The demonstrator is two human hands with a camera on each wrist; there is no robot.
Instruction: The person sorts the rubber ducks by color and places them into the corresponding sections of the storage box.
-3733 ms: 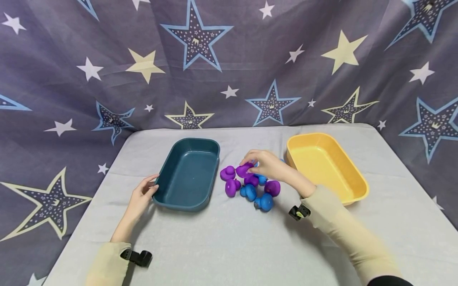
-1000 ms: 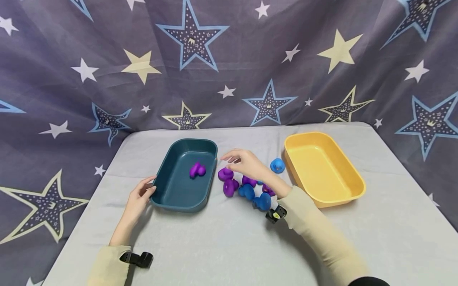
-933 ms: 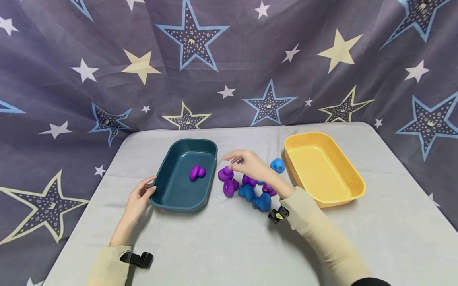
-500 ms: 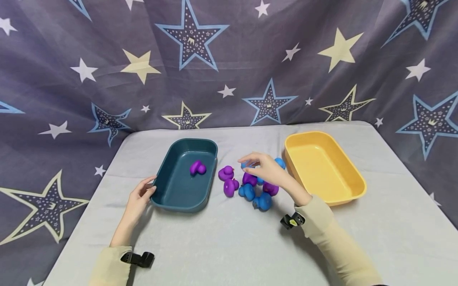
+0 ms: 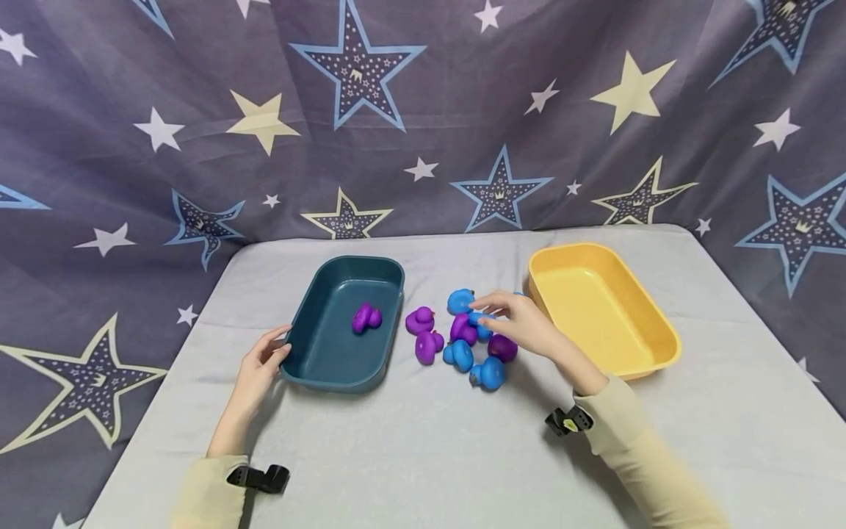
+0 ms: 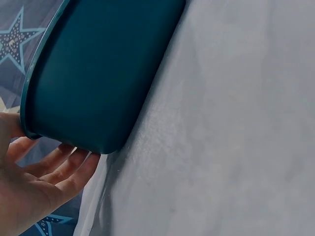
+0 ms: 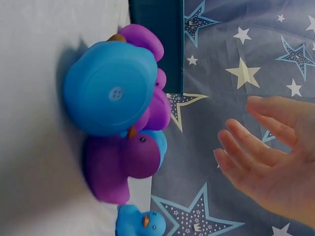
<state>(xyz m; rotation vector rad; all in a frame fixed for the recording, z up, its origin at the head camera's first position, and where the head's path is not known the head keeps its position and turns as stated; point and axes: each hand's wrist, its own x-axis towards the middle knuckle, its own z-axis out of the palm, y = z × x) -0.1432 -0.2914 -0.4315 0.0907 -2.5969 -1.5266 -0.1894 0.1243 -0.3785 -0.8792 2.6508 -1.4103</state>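
Note:
On the outer corner of the dark teal bin (image 5: 344, 386), my left hand (image 5: 259, 365) rests its fingers and thumb; the left wrist view shows relaxed fingers (image 6: 74, 169) along the outside wall. A purple rubber duck (image 5: 363, 318) lies in this bin. My right hand (image 5: 518, 323) hovers over the right side of several purple and blue rubber ducks, fingers loosely bent and holding nothing. Its fingertips overlap a blue duck (image 5: 485, 333) in the head view. Nearby lie another blue duck (image 5: 459, 301), a purple duck (image 5: 503, 348) and a tipped blue duck (image 7: 113, 59).
A yellow bin (image 5: 595, 316) with nothing in it stands to the right of the ducks. More purple ducks (image 5: 421, 320) lie close to the teal bin. The grey cloth (image 5: 410, 455) covers the table, and a star-patterned curtain (image 5: 423, 110) hangs behind.
A purple duck moved from the pile into the teal bin. My right hand then went back rightward, away from the bin and over the ducks. My left hand stayed at the bin's corner.

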